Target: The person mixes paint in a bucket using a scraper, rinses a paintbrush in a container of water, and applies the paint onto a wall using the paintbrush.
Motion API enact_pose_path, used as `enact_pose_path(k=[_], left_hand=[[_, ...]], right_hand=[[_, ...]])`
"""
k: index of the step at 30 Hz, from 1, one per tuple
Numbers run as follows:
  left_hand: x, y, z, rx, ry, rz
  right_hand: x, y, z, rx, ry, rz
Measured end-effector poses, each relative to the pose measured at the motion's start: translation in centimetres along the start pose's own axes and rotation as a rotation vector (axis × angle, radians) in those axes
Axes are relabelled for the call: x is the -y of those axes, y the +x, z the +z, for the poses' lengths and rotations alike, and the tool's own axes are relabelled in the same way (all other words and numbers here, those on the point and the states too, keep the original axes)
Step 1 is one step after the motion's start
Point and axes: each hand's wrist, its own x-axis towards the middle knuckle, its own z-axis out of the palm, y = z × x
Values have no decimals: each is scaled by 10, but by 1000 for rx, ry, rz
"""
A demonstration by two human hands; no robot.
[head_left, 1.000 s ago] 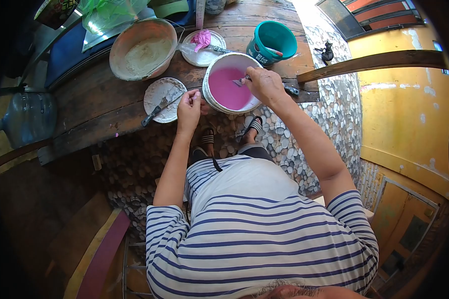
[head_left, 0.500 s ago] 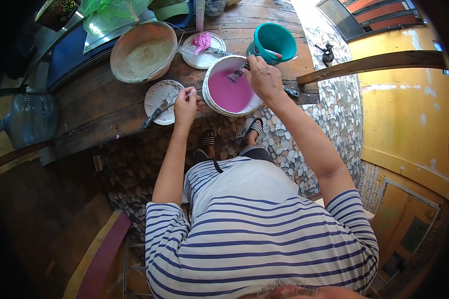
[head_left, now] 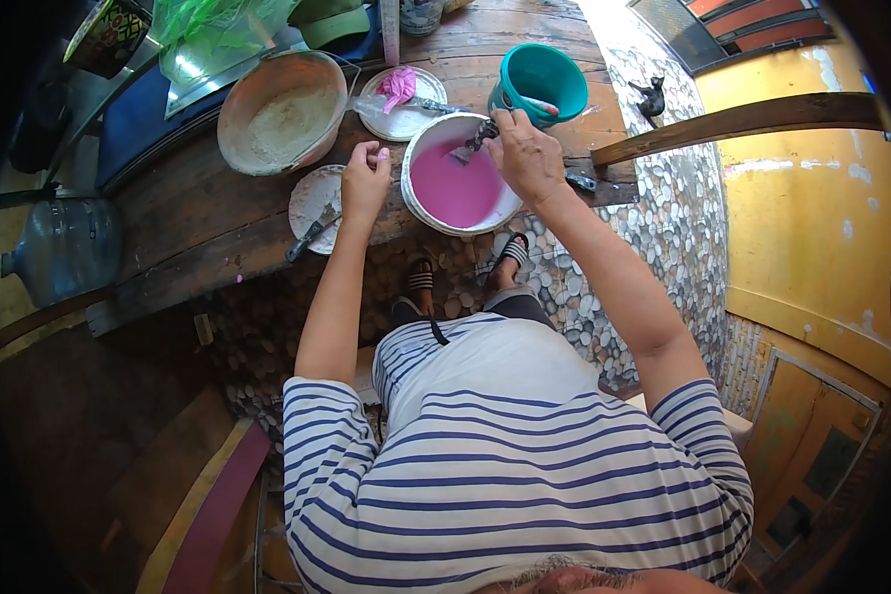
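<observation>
My right hand (head_left: 527, 156) grips the dark, paint-spotted handle of a paintbrush (head_left: 477, 142). The brush's grey metal part dips toward pink paint (head_left: 453, 188) inside a white bucket (head_left: 413, 203) at the table's edge. To the left of that bucket, my left hand (head_left: 366, 183) is raised with its fingers curled in; whether anything small is between them is hidden. Below it, a putty knife (head_left: 312, 238) lies across a round white lid (head_left: 305, 203) smeared with pale paste. A wide basin (head_left: 233, 129) with a whitish residue stands behind the lid.
A teal bucket (head_left: 510, 74) with a tool in it stands behind the white one. A second lid (head_left: 391, 124) carries a pink crumpled bag (head_left: 398, 87). At left is a clear water jug (head_left: 69, 247). A wooden rail (head_left: 733, 129) and black cat (head_left: 650, 99) are at right.
My left hand has lifted slightly up and away from the lid and putty knife. My right hand stays on the paintbrush at the white bucket. The cat has shifted its pose.
</observation>
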Motion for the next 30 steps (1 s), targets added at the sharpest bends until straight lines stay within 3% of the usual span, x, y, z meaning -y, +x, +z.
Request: enact_pose_path(k=[8,15,17,18,25,30], left_hand=[[-9,61,33,-78,447,251],[-50,107,55,-49,794,296],[-49,124,60,-34,1096,480],[-49,131,65,-31,1141,429],[-23,173,83,59,1217,285],[-48,158,81,-33,1159,388]], right_hand=[[-5,-12,-12,-104,96,-9],[-7,-43,-45,-152,293,48],[-8,-55,-62,-135,306,90],[-11,-62,-68,-114,335,131],[-44,-97,-85,-116,398,280],[-56,-105,-76,-101,439,334]])
